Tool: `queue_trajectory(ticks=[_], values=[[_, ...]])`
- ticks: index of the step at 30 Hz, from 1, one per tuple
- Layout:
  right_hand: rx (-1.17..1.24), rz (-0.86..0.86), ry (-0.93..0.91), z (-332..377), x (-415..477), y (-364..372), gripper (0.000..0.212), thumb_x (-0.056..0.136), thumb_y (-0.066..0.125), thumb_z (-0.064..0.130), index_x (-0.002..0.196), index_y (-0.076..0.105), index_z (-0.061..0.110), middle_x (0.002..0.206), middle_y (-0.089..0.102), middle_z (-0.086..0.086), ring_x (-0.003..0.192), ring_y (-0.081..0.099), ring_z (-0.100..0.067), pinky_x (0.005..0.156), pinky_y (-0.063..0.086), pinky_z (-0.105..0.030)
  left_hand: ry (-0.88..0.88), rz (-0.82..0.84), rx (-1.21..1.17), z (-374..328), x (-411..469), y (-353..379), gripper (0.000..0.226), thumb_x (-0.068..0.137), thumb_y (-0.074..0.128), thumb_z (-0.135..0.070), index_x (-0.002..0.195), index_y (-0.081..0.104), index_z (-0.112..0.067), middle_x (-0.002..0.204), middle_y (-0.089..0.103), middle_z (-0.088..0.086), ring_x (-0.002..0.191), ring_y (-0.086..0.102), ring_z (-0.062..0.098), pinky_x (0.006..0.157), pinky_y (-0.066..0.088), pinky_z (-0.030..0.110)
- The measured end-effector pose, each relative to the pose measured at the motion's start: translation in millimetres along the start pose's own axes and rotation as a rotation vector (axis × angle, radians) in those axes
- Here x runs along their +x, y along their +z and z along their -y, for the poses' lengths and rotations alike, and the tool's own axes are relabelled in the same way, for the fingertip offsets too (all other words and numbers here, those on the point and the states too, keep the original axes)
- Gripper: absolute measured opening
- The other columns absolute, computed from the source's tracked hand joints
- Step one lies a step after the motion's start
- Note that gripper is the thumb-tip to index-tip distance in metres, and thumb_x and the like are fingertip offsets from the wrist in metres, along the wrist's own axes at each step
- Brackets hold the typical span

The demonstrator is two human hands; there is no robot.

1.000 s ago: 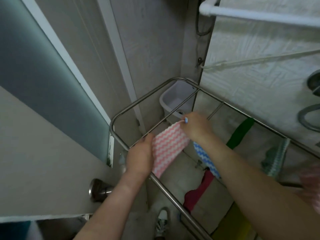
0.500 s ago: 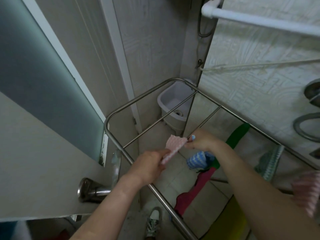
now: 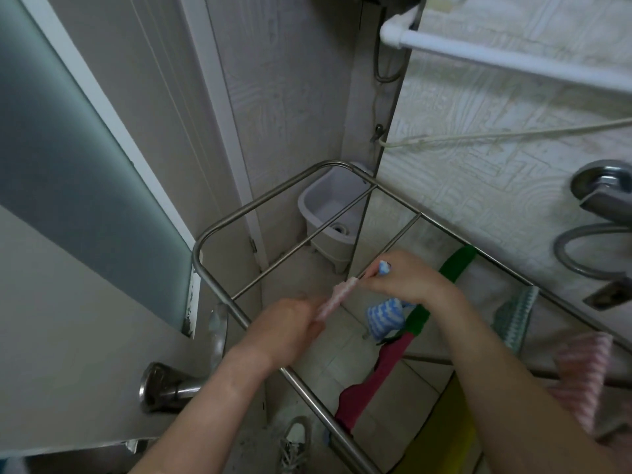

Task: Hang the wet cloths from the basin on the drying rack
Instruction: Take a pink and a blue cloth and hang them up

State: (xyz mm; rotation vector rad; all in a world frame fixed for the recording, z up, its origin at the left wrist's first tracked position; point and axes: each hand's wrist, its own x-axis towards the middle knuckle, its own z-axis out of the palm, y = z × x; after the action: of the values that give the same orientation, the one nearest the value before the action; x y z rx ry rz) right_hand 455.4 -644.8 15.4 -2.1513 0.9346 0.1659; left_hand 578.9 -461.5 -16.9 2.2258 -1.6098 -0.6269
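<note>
Fingertips (image 3: 383, 282) of both hands pinch one pink cloth (image 3: 337, 297), stretched between left hand (image 3: 290, 326) and right hand (image 3: 407, 282) at centre frame, by a crossbar of the one steel drying rack (image 3: 219, 227). Three more cloths hang at lower right: one blue-striped cloth (image 3: 384, 318), one teal cloth (image 3: 516, 313), one pink-striped cloth (image 3: 581, 371). One grey basin (image 3: 325, 203) stands at upper centre.

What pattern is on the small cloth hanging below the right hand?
The small hanging cloth has blue and white wavy stripes, shown best in the head view.
</note>
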Motion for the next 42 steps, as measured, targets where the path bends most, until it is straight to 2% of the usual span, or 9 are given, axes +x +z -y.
queue_trajectory(ticks=[3,7,12,18,24,30,33,36,42], values=[[0.442,0.021,-0.014,16.2,-30.5,-28.5,0.011,0.085,0.067,0.012,0.095,0.07,0.011,0.08,0.066,0.002,0.071,0.061,-0.006,0.052,0.048,-0.015,-0.012,-0.141,-0.431,-30.0,9.8,-14.6,0.025,0.09,0.061,-0.03,0.114,0.064,-0.023,0.102,0.068,-0.004,0.09,0.064,0.012,0.079,0.048,0.022],[1.33,0.107,-0.107,20.8,-54.5,-35.5,0.03,0.082,0.054,0.002,0.11,0.064,0.001,0.091,0.071,-0.013,0.088,0.07,-0.02,0.071,0.058,-0.023,0.059,-0.162,-0.831,-69.3,20.4,-25.2,0.02,0.082,0.072,-0.023,0.096,0.068,-0.01,0.089,0.07,0.009,0.079,0.063,0.013,0.076,0.049,0.026],[1.635,-0.021,-0.07,26.4,-58.5,-24.5,0.029,0.092,0.04,-0.008,0.113,0.059,-0.005,0.102,0.072,-0.017,0.097,0.07,-0.021,0.071,0.057,-0.019,-0.025,-0.291,-1.044,-78.7,21.2,-32.8,0.015,0.09,0.061,-0.016,0.088,0.071,-0.005,0.078,0.068,0.008,0.072,0.058,0.012,0.068,0.047,0.027],[1.399,-0.209,0.052,38.8,-65.5,-20.3,0.015,0.095,0.052,0.007,0.09,0.066,0.004,0.074,0.074,-0.007,0.063,0.07,-0.012,0.052,0.055,-0.018,-0.044,-0.246,-1.337,-80.2,15.0,-46.5,0.019,0.096,0.047,-0.007,0.087,0.063,-0.003,0.068,0.066,0.002,0.059,0.06,0.008,0.055,0.048,0.018],[1.121,-0.506,0.041,48.8,-69.3,-28.4,0.012,0.096,0.053,0.018,0.089,0.063,0.019,0.089,0.07,-0.002,0.076,0.066,-0.013,0.049,0.053,-0.022,-0.079,-0.216,-1.479,-62.7,13.9,-64.1,0.019,0.095,0.048,-0.01,0.093,0.067,-0.009,0.076,0.069,0.004,0.063,0.062,0.013,0.06,0.053,0.023],[1.455,-0.192,-0.074,61.2,-63.8,-38.0,0.013,0.094,0.055,0.021,0.094,0.063,0.01,0.076,0.066,-0.003,0.064,0.064,-0.01,0.044,0.047,-0.018,0.121,-0.033,-1.397,-48.3,18.5,-79.9,0.012,0.072,0.074,-0.019,0.072,0.064,-0.013,0.085,0.067,0.008,0.075,0.062,0.018,0.068,0.051,0.024],[1.143,-0.007,-0.205,72.7,-59.2,-43.3,0.013,0.092,0.057,0.018,0.098,0.066,0.011,0.079,0.067,-0.003,0.07,0.063,-0.012,0.05,0.049,-0.02,0.188,0.003,-1.481,-52.0,27.5,-87.3,0.034,0.07,0.078,-0.016,0.098,0.059,-0.012,0.096,0.068,0.006,0.086,0.065,0.018,0.076,0.054,0.027],[0.688,0.085,-0.282,83.9,-55.8,-52.9,0.014,0.094,0.054,0.013,0.096,0.068,0.014,0.085,0.069,0.0,0.078,0.065,-0.007,0.065,0.055,-0.022,0.2,-0.053,-1.165,-51.7,31.5,-96.2,0.047,0.072,0.074,-0.007,0.115,0.059,-0.017,0.108,0.068,0.008,0.103,0.063,0.021,0.094,0.05,0.034],[0.537,-0.045,-0.314,92.9,-34.6,-58.6,0.015,0.096,0.051,0.01,0.09,0.065,0.012,0.089,0.066,-0.016,0.074,0.067,-0.013,0.063,0.059,-0.024,0.072,-0.348,-0.849,-50.1,23.6,-109.3,0.012,0.076,0.076,-0.01,0.076,0.064,-0.008,0.069,0.061,0.01,0.063,0.053,0.015,0.061,0.043,0.03]])
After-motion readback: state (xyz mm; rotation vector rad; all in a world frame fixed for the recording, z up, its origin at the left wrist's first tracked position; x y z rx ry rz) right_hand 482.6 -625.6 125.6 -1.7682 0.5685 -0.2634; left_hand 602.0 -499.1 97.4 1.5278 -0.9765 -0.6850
